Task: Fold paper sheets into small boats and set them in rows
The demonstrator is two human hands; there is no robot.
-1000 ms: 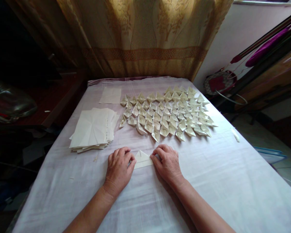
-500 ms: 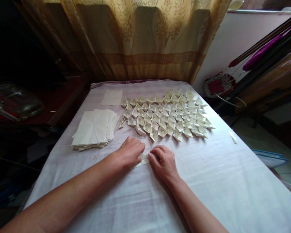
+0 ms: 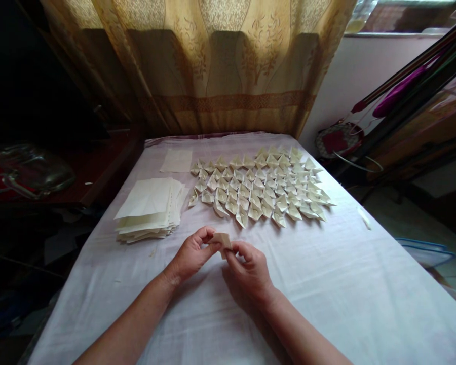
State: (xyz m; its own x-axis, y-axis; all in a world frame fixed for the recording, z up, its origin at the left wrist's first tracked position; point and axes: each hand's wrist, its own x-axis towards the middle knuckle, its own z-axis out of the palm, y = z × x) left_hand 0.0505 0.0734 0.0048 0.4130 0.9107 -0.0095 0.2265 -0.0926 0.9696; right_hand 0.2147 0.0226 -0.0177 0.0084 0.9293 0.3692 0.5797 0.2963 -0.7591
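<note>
A small folded piece of paper [image 3: 223, 240], cream-coloured, is held up between my two hands over the white tablecloth. My left hand [image 3: 193, 253] pinches its left side between thumb and fingers. On its right edge, the thumb and forefinger of my right hand [image 3: 251, 268] grip the paper. Beyond my hands, many small folded paper boats [image 3: 255, 210] stand in close rows. To the left of them lies a stack of square paper sheets [image 3: 144, 200], the upper sheets slightly lifted at the near edge.
A single paper sheet [image 3: 177, 160] lies behind the stack. A small white scrap [image 3: 364, 218] is near the right edge of the tablecloth [image 3: 319, 284]. A gold curtain [image 3: 224, 66] hangs behind the table. A bag [image 3: 336, 139] stands beyond the right side.
The folded paper, pressed flat on the cloth before, is now lifted and pinched in both hands. My left hand has turned and drawn back. The view has tilted slightly upward.
</note>
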